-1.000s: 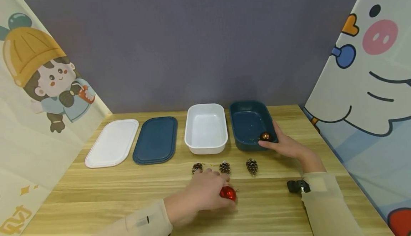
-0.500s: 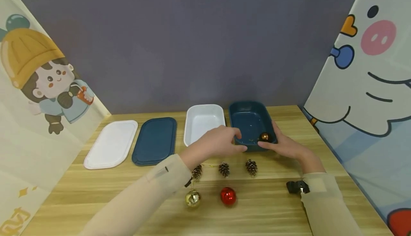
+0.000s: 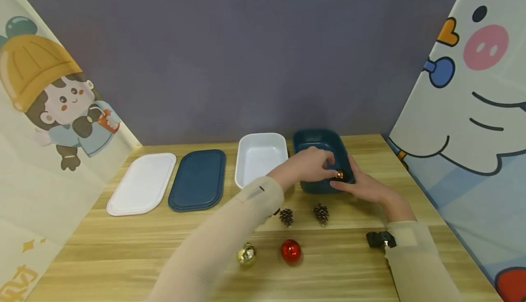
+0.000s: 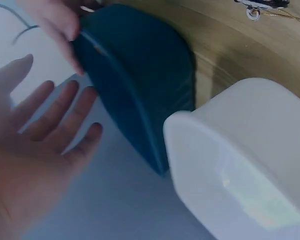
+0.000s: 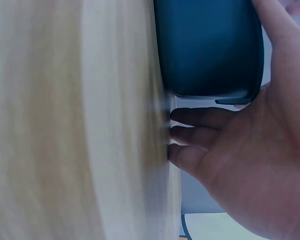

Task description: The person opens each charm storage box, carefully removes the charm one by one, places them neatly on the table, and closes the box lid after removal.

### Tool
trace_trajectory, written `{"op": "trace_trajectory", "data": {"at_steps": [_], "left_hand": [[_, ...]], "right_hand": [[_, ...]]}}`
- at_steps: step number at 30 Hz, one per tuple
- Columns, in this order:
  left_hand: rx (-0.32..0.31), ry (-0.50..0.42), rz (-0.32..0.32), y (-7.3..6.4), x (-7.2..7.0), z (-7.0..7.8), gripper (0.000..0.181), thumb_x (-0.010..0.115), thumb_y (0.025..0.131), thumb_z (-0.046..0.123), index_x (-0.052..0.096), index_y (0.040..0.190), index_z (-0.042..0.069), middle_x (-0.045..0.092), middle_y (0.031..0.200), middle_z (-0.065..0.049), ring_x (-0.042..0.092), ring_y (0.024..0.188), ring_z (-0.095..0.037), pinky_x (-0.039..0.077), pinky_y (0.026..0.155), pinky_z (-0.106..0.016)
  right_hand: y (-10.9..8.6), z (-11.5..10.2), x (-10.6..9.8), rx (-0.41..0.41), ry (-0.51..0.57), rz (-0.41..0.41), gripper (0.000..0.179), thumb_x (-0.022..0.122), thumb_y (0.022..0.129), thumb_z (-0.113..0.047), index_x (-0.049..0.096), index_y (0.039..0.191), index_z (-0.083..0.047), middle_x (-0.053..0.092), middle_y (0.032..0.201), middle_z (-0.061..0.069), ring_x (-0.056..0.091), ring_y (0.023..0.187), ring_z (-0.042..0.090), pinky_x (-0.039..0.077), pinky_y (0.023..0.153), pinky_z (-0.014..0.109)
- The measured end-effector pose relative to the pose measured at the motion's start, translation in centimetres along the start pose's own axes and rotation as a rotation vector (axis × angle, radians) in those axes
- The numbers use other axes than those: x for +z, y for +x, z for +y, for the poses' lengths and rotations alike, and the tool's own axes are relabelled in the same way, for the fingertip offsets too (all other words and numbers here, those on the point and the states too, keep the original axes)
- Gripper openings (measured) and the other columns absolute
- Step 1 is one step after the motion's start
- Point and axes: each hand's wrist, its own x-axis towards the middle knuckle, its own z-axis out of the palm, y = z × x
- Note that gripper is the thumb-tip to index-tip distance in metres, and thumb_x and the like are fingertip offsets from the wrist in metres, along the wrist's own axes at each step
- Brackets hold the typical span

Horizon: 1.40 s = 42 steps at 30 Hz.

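In the head view my left hand (image 3: 310, 164) hovers over the dark blue container (image 3: 303, 137), its fingertips close to a shiny brown bauble (image 3: 340, 174) in the front right corner. The left wrist view has this hand with fingers spread and nothing in them. My right hand (image 3: 365, 184) holds that container's front right corner, thumb along the front wall and fingers down the right side. Two pine cones, one in the middle (image 3: 286, 217) and one on the right (image 3: 322, 214), lie in front. Nearer are a gold bauble (image 3: 247, 254) and a red bauble (image 3: 291, 251).
A white container (image 3: 260, 156) stands just left of the blue one. Further left lie a dark blue lid (image 3: 198, 180) and a white lid (image 3: 142, 183) on the wooden table (image 3: 123, 256). A grey wall rises behind, with printed panels at both sides.
My left hand has let go near the red bauble, which stays on the table, and has moved up and right to over the blue container. My right hand keeps its place.
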Motion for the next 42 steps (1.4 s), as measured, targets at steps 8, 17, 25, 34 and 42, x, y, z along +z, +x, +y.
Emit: {"op": "trace_trajectory", "data": {"at_steps": [8,17,25,34,42], "left_hand": [[-0.025,-0.067,-0.015,3.0,2.8,-0.7,0.049,0.065,0.108,0.035,0.055,0.154,0.021,0.067,0.146,-0.003,0.063,0.133,-0.017,0.056,0.107,-0.035],[-0.090,-0.013,-0.091,4.8,4.3,-0.8,0.053,0.063,0.108,0.037,0.050,0.159,0.028,0.058,0.158,0.007,0.053,0.148,-0.015,0.049,0.119,-0.034],[-0.079,-0.084,-0.116,5.2,4.9,-1.3,0.052,0.065,0.108,0.023,0.053,0.157,0.036,0.057,0.159,0.011,0.049,0.152,-0.013,0.047,0.121,-0.035],[-0.029,-0.154,-0.105,5.6,5.5,-1.9,0.049,0.067,0.106,0.023,0.058,0.153,0.033,0.060,0.155,0.010,0.053,0.148,-0.013,0.049,0.119,-0.034],[-0.038,-0.128,-0.115,6.2,5.8,-1.7,0.048,0.069,0.105,0.031,0.058,0.152,0.032,0.059,0.156,0.009,0.050,0.151,-0.015,0.047,0.121,-0.037]], "right_hand": [[0.1,0.3,0.1,0.027,-0.024,-0.005,0.124,0.062,0.101,-0.064,-0.036,0.162,-0.020,-0.011,0.174,0.035,0.025,0.152,0.066,0.038,0.114,0.076],[-0.1,0.1,0.2,0.041,-0.036,-0.009,0.124,0.061,0.100,-0.067,-0.035,0.162,-0.020,-0.008,0.174,0.036,0.029,0.151,0.065,0.039,0.115,0.075],[-0.2,-0.1,0.2,0.035,-0.029,-0.006,0.124,0.062,0.100,-0.066,-0.035,0.163,-0.020,-0.009,0.174,0.034,0.022,0.154,0.065,0.034,0.117,0.078],[0.2,0.0,0.2,0.029,-0.047,0.009,0.125,0.062,0.099,-0.067,-0.034,0.163,-0.021,-0.005,0.174,0.035,0.027,0.152,0.065,0.036,0.115,0.077],[0.0,0.0,0.0,0.031,-0.050,0.011,0.125,0.062,0.099,-0.066,-0.034,0.163,-0.019,-0.005,0.174,0.036,0.027,0.152,0.065,0.035,0.116,0.077]]}}
